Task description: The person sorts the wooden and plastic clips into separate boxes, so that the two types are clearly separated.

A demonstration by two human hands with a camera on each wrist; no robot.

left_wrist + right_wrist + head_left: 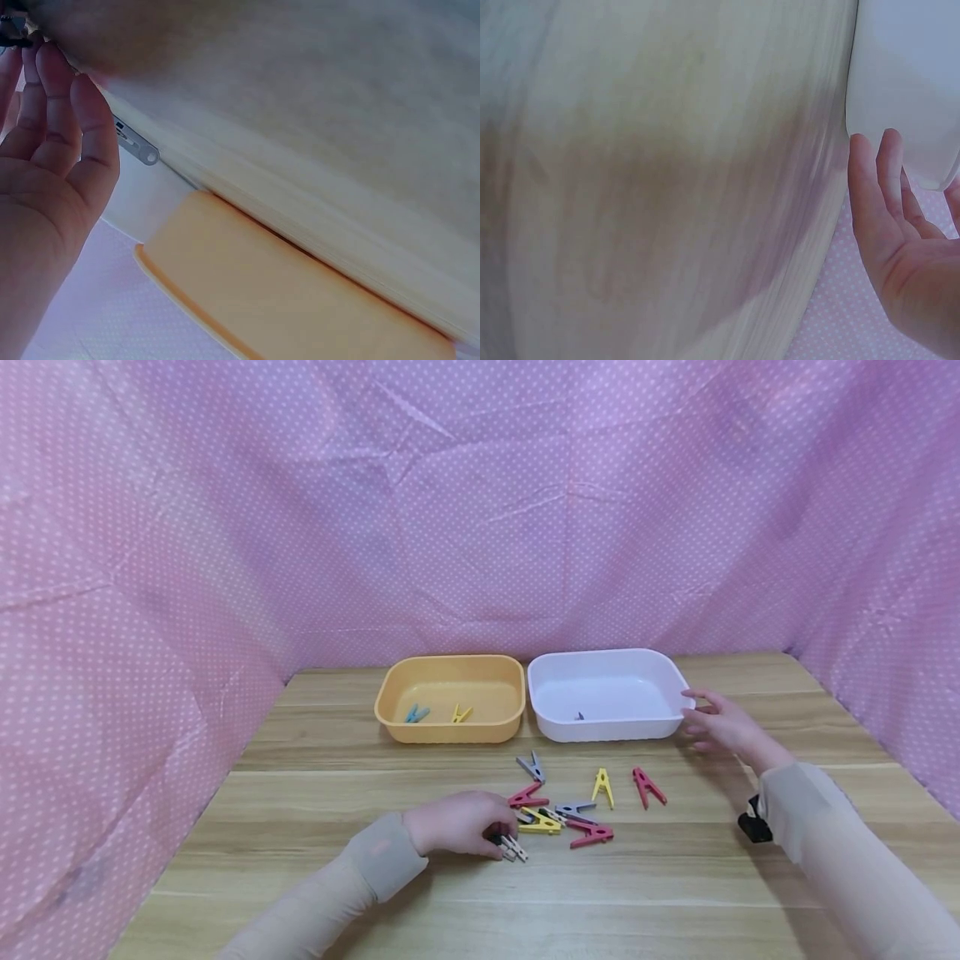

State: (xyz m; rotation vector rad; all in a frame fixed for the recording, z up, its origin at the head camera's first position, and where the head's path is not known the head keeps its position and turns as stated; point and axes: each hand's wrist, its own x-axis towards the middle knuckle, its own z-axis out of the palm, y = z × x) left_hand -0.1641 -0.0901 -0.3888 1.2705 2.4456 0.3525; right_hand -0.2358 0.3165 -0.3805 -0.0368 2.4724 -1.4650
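My left hand (pixel 461 822) is low over the left end of a loose pile of clothespins, pinching a black clothespin (pixel 496 839) between thumb and fingers. Its fingertips partly hide that clip. White clothespins (pixel 514 849) lie right beside the thumb. Beyond are yellow (pixel 542 823), red (pixel 591 833) and grey (pixel 576 811) clothespins, some overlapping. On the right, my right hand (pixel 723 727) touches the right end of the white bin (pixel 611 731), its fingers (pixel 866 187) fairly straight in the right wrist view.
A yellow-orange bin (pixel 450 733) stands left of the white one, holding a blue clothespin (pixel 416 714) and a yellow one. Part of a dark clip (pixel 580 717) shows in the white bin. Pink dotted cloth (pixel 480 527) hangs behind the wooden table (pixel 300 793).
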